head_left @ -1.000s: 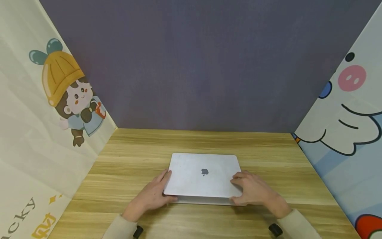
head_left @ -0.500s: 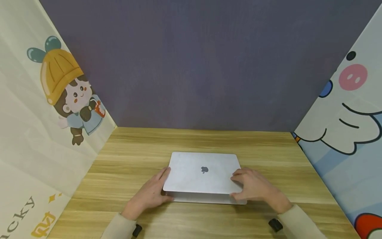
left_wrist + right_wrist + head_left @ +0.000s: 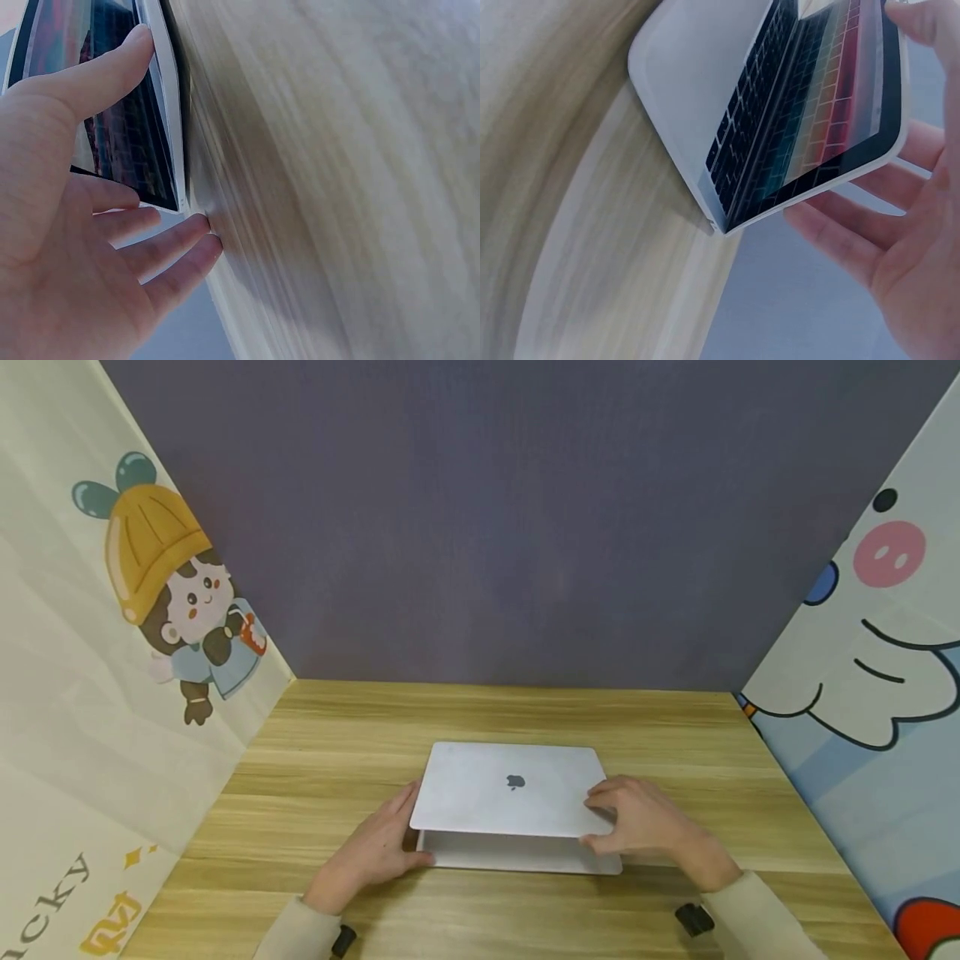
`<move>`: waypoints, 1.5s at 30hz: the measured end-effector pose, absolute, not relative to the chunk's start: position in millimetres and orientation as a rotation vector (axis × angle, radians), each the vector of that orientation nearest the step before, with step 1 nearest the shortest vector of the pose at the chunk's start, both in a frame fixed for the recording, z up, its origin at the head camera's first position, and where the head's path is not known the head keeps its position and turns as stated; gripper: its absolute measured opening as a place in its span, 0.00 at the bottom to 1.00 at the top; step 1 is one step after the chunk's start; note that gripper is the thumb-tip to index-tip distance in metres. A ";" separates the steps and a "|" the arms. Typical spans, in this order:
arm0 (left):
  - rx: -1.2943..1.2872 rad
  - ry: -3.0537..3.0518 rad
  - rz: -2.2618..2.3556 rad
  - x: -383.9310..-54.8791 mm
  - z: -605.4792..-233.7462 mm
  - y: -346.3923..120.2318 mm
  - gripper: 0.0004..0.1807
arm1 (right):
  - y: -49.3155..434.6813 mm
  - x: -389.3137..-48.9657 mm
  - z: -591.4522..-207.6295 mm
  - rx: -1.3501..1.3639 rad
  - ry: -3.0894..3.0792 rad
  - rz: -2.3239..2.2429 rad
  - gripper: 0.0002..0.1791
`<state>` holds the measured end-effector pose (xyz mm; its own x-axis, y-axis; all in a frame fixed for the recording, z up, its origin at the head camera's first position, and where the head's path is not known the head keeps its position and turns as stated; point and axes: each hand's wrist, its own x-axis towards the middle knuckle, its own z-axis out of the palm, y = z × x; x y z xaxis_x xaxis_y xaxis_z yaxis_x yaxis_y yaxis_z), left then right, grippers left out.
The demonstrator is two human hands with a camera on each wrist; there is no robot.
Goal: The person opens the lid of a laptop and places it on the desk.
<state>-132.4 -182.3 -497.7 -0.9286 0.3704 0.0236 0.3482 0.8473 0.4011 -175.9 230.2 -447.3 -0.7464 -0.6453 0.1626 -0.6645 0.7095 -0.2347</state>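
Note:
A silver laptop (image 3: 480,793) with a dark apple mark on its lid lies on the wooden table, its lid raised partway off the base (image 3: 517,853). My right hand (image 3: 637,822) grips the lid near its right front corner, thumb at the screen side and fingers over the outside. Beside the left edge is my left hand (image 3: 375,852); its thumb rests at the base's edge, and its fingers extend along the side with their tips at the table. Black keys (image 3: 750,105) and a lit, colourful screen (image 3: 840,105) show in the right wrist view.
The wooden table (image 3: 525,714) ends at a dark grey panel (image 3: 487,527) behind the laptop. Cartoon-printed panels stand on the left (image 3: 60,635) and right (image 3: 825,693). Light sleeves with black wrist straps (image 3: 693,919) are at the bottom.
The lid's front edge has risen, widening the gap above the base. The right hand has moved up slightly with the lid, while the left hand has stayed nearly in place beside the laptop.

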 end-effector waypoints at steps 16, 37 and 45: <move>0.684 2.986 0.543 -133.3 -498.0 -177.5 0.56 | 231.9 -179.3 -442.8 1.043 -2.845 0.437 0.26; 0.672 2.969 0.412 -136.6 -498.8 -174.2 0.47 | 234.2 -185.5 -447.0 0.984 -2.559 0.561 0.13; 0.669 2.980 0.380 -136.3 -499.6 -172.3 0.48 | 234.9 -190.2 -447.6 1.016 -2.380 0.662 0.11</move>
<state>-136.3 -172.3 -499.6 -0.9034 0.4286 -0.0085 0.4128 0.8750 0.2530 -190.2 234.9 -447.6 -0.6177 -0.5284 0.5825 -0.7534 0.6100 -0.2455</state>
